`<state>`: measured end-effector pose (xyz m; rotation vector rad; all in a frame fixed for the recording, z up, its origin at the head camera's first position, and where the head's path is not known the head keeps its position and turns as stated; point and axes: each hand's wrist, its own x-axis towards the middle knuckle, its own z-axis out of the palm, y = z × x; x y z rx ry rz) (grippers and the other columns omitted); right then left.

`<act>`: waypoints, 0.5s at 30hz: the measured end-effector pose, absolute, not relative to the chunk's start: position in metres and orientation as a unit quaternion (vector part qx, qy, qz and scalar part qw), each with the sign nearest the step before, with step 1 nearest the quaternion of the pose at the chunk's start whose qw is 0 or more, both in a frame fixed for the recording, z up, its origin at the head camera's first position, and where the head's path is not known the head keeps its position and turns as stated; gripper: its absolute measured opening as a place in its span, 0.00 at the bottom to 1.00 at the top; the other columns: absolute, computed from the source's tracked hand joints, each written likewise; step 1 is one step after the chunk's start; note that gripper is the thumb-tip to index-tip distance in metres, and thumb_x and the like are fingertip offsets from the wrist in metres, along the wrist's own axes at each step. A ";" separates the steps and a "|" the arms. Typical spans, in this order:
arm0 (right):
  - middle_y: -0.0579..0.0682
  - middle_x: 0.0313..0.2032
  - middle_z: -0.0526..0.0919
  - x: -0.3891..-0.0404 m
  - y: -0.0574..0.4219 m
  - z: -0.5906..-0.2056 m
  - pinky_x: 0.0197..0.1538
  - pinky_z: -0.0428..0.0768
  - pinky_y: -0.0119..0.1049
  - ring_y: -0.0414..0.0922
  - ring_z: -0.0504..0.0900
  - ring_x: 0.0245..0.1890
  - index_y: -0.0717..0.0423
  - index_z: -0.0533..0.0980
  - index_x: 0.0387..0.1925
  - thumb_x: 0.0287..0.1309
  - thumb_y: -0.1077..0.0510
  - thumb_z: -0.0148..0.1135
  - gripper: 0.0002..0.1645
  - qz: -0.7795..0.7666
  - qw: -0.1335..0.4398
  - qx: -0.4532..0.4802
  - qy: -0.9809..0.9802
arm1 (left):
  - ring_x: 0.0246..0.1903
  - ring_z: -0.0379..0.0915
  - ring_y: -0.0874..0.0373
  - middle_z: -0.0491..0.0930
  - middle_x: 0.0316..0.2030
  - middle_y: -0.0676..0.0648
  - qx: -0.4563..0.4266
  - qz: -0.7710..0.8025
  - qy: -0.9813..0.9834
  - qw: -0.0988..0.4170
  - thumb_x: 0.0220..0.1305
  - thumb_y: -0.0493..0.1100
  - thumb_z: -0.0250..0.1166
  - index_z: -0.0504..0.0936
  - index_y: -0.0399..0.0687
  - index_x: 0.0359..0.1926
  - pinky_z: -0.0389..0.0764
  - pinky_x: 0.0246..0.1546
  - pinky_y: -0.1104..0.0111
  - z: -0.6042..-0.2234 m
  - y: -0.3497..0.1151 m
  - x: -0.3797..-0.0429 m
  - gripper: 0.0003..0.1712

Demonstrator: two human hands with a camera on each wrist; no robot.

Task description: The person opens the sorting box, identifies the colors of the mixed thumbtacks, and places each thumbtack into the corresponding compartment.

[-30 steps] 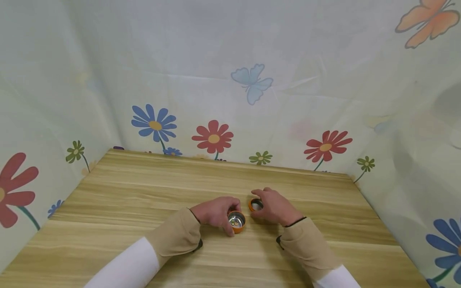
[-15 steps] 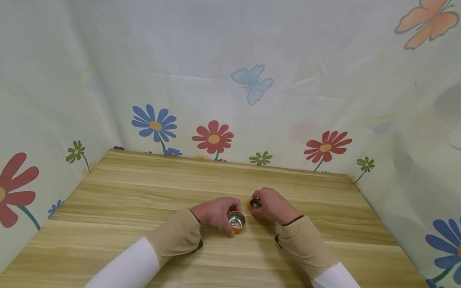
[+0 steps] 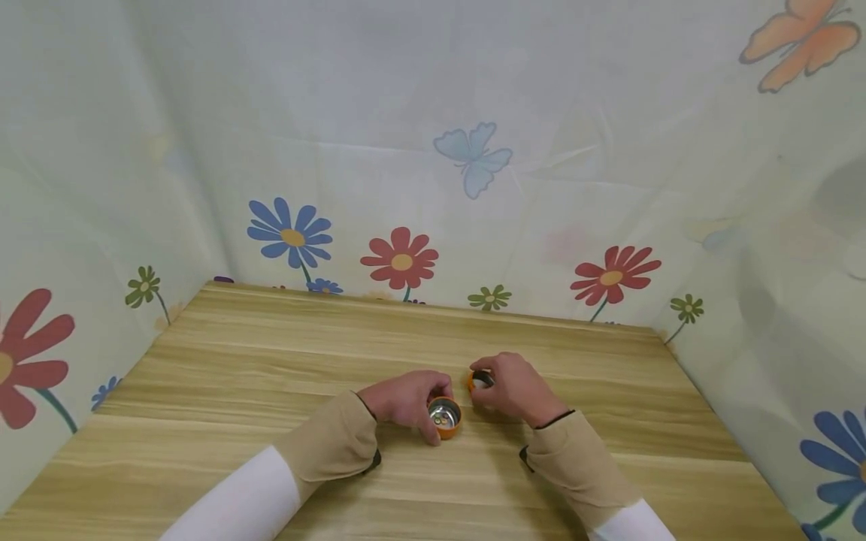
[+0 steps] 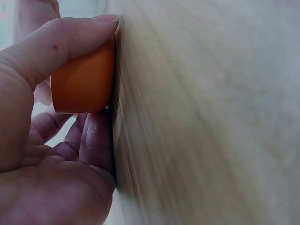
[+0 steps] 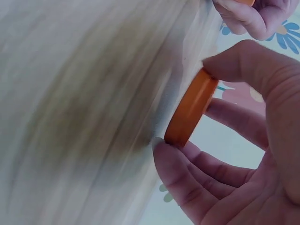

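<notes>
A small round orange tin (image 3: 446, 433) with a shiny silver inside stands upright on the wooden table. Several tiny ring-like pieces (image 3: 441, 420) lie at its bottom. My left hand (image 3: 404, 398) holds the tin from its left side, thumb at the near wall and fingers behind; the left wrist view shows the orange wall (image 4: 82, 91) down at the tabletop. To the right and a little farther back, my right hand (image 3: 519, 388) pinches a shallow orange lid (image 5: 191, 112) by its edge between thumb and fingers. Its hollow side faces up, and it sits close over the table.
The wood-grain table (image 3: 284, 338) spreads around both hands. Behind it and along both sides hangs a pale curtain (image 3: 352, 173) printed with flowers and butterflies. Beige cuffs (image 3: 331, 436) cover both wrists over white sleeves.
The right hand's raised, spread fingers have come down around the lid's edge, and the lid has tipped slightly in its grip. The left hand and the tin have stayed in place.
</notes>
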<state>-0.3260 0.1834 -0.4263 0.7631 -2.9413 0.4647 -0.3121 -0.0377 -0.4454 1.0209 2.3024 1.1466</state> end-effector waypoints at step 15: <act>0.47 0.27 0.74 -0.322 0.187 -0.423 0.27 0.71 0.34 0.42 0.69 0.25 0.46 0.76 0.42 0.40 0.49 0.69 0.22 0.215 0.039 0.235 -0.947 | 0.34 0.74 0.59 0.78 0.33 0.52 0.363 0.399 0.822 0.184 0.32 0.32 0.79 0.74 0.46 0.37 0.74 0.34 0.72 -0.447 -0.038 -0.314 0.28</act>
